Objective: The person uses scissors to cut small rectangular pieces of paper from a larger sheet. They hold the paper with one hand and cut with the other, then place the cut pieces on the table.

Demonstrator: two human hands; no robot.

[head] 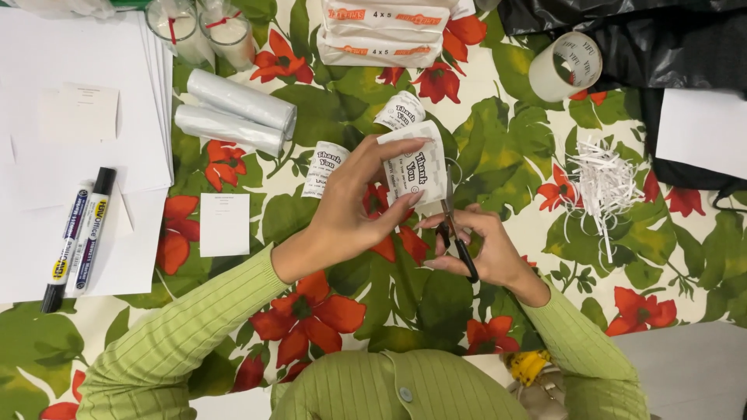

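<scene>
- Floral cloth, green leaves and red flowers, covers the surface I am looking down on.
- I count one strip of printed stickers held up over the middle of the cloth; its long axis runs roughly up and away from me, and its far end trails down to the cloth.
- My left hand pinches that strip, thumb below and fingers curled over the top edge.
- My right hand is closed round one pair of black-handled scissors, blades pointing away from me, just beside the strip's right edge.
- Two silvery rolls lie to the left; two markers rest on white sheets further left.
- One small white card lies on the cloth, another on the sheets.
- One tape roll and one heap of shredded white paper sit to the right, well apart from both hands.
- Two ribbon-tied jars stand at the far edge, beside a stack of bag packs.
</scene>
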